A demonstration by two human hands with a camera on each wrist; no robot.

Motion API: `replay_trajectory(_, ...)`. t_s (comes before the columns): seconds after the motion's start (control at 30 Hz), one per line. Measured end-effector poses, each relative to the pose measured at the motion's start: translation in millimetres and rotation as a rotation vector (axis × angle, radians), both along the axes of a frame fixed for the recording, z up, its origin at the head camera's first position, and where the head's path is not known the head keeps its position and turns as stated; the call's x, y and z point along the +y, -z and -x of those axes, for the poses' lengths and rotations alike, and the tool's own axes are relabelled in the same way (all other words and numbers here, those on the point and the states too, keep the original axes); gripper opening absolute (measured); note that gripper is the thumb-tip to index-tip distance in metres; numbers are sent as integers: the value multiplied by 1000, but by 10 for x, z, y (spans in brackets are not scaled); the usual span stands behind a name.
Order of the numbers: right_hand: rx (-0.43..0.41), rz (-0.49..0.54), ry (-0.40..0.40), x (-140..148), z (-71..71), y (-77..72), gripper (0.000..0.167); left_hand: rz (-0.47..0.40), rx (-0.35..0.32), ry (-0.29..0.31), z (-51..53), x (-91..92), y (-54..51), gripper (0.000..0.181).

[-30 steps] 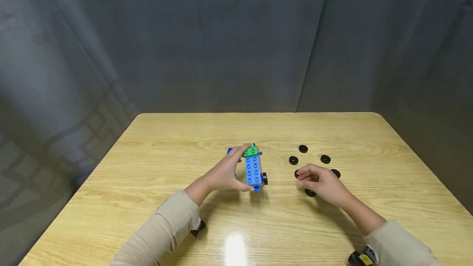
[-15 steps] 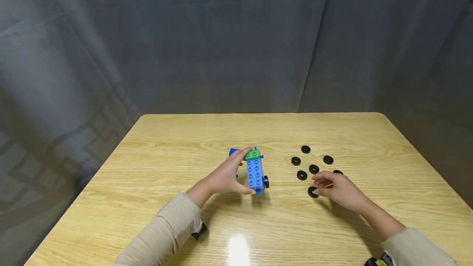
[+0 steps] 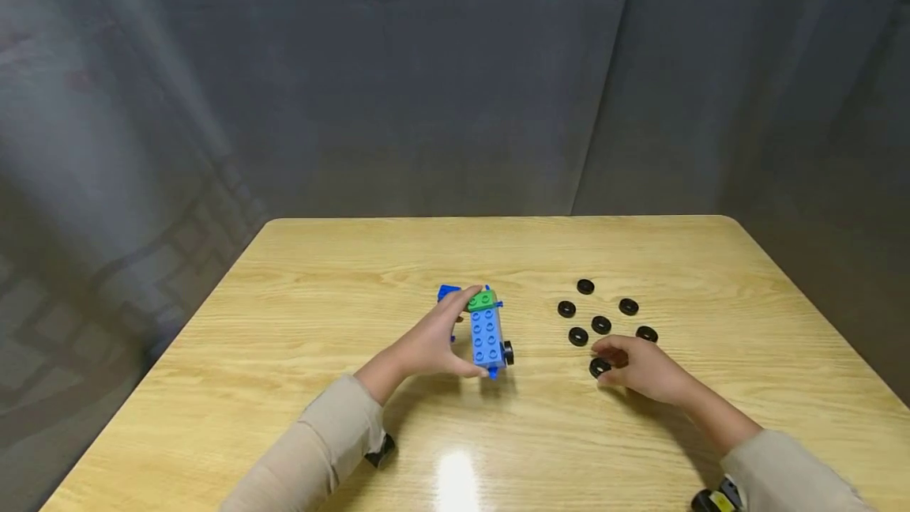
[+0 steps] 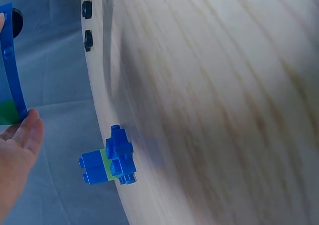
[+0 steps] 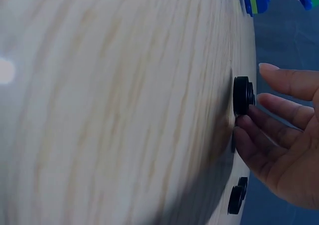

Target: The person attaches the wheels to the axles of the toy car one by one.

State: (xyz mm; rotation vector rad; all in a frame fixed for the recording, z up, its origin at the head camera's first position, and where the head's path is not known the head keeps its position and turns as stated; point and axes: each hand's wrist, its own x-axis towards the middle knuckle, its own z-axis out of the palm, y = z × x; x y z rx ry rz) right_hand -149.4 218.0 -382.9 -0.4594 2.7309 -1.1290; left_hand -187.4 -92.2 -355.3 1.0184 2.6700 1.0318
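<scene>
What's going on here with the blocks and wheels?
A person's left hand holds up a blue-and-green brick body above the table, with one black wheel showing on its side. The right hand is at the nearest loose wheel, not clearly gripping it. Six other wheels lie loose nearby. Another small blue-and-green build sits on the table.

I get tabletop bright — white glare near its front | curtain dim | soft shadows | wrist views bluish, near grain blurred
</scene>
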Motion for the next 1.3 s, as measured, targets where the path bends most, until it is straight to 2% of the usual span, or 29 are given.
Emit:
replay_trajectory(0.23,-50,-40,16,-55,8,-7,41,-8,1,-4,-20,-18,10,107)
replay_trajectory(0.63,18,-130,-3,-85,50,16,33,8,3,-39,-28,55,11,107)
replay_trajectory(0.87,54,-178,-10,-102,49,30,27,-2,-14,-37,-19,82,9,106)
replay_trajectory(1.3,29,-88,8,-89,46,15,27,-27,-21,-23,-1,74,26,103)
